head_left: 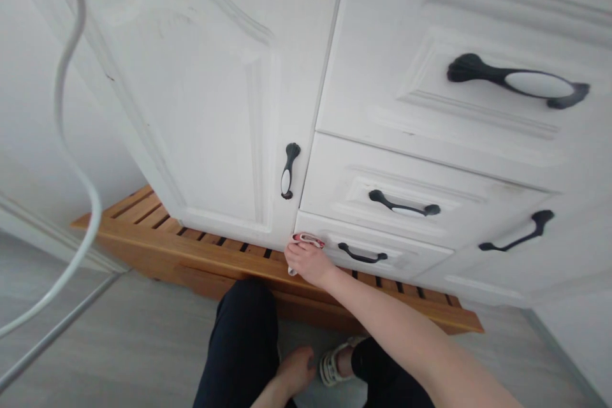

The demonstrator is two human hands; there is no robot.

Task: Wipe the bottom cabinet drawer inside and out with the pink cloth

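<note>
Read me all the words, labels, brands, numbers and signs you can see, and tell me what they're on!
No words, labels, brands, numbers or signs can be read here.
White cabinet: no readable writing shows.
Cloth in the right hand: red and pale patches, too small to tell if any are letters.
Shoe: dark marks, too blurred to read.

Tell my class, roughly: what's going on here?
A person's right hand holds a folded red-and-white cloth against the left end of the lowest drawer in a white cabinet. The cabinet's doors and drawers are shut, above a slatted wooden stand. The left hand hangs low between the knees.
</note>
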